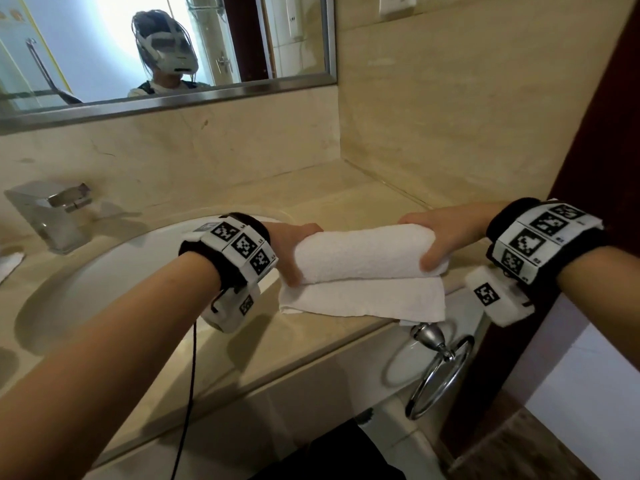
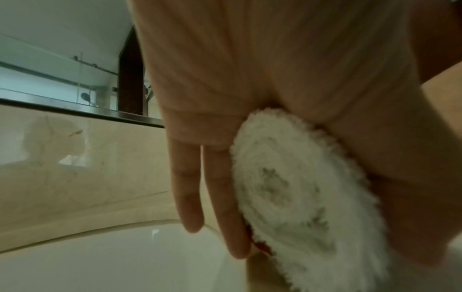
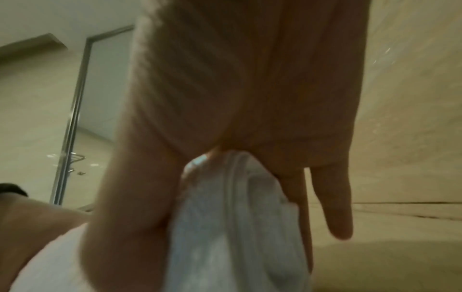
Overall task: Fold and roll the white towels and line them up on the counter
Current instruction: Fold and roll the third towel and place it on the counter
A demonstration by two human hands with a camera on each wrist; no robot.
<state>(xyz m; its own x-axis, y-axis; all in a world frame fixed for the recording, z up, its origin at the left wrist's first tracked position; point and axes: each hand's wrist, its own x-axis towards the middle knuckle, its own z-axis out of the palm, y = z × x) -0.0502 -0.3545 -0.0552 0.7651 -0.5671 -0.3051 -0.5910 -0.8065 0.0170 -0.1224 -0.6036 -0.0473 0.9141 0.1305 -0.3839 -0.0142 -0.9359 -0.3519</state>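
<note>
Your white towel (image 1: 363, 258) lies half rolled on the beige counter (image 1: 346, 199), its flat tail overhanging the front edge above a chrome towel ring (image 1: 440, 372). Your left hand (image 1: 294, 244) and right hand (image 1: 436, 233) clasp the roll's ends. The basin (image 1: 104, 271) sits just left; the fingertips are hidden behind the roll.

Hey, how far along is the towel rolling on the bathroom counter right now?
Done: the white towel is folded and mostly rolled. In hand: the left hand and right hand grip the roll's two ends, with a flat tail unrolled at the counter front edge. Left: finish this roll and set it in place. No finished rolls show; something white at the far left edge can't be identified.
</note>
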